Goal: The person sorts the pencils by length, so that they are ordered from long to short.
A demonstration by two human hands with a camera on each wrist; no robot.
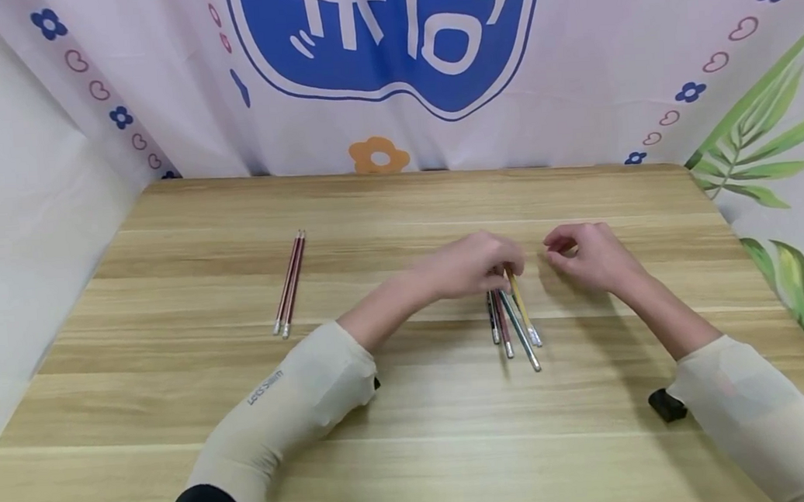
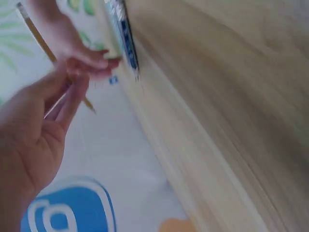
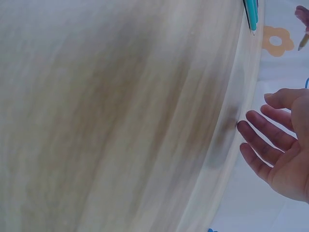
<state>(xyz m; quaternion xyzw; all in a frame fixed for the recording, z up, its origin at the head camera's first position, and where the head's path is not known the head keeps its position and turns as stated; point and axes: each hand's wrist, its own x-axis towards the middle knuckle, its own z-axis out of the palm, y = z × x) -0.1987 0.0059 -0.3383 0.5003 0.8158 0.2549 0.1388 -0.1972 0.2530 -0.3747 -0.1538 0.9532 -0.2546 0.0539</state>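
My left hand pinches a yellow pencil between thumb and fingers; in the left wrist view its sharpened tip points down past the fingers. Below that hand a loose bunch of pencils lies on the table, among them a green one, a red one and a dark patterned one. To the right of the bunch, my right hand hovers with relaxed, slightly bent fingers and holds nothing. Two dark red pencils lie side by side on the left.
The wooden table reaches back to a hanging printed cloth with a blue emblem. White cloth hangs at the left, and leaf-patterned cloth borders the right side.
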